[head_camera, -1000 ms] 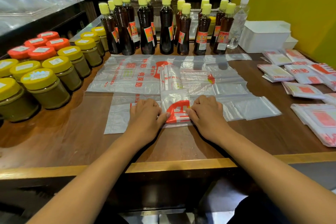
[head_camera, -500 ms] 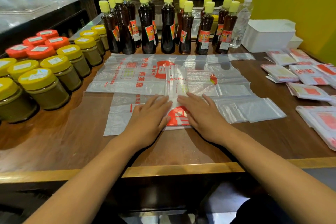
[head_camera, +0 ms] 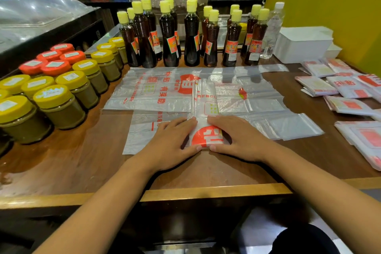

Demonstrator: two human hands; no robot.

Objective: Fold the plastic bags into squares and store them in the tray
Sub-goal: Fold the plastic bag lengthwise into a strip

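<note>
Thin, glossy plastic is what I have under both palms: my left hand point(head_camera: 171, 142) and right hand point(head_camera: 241, 140) lie flat, each grip released, fingers straight, pressing the sides of the narrow folded strip of clear plastic bag with a red printed logo point(head_camera: 207, 130), close to the near edge of the brown wooden worktop point(head_camera: 72, 171).

I reckon the film is slippery and springy; if I ease the pressure unevenly, the fold could pop open or skew, so the square comes out crooked. It lies on other spread clear printed bags point(head_camera: 156, 90), which could slide with it.

By the right edge lie finished folded squares of plastic point(head_camera: 317, 84), flat and crisp-edged. Toward the far right corner stands the white rectangular plastic tray point(head_camera: 303, 47). Along the far edge stand dark glass bottles with yellow caps point(head_camera: 191, 37); along the left edge, squat jars with yellow and orange lids point(head_camera: 59, 97).
</note>
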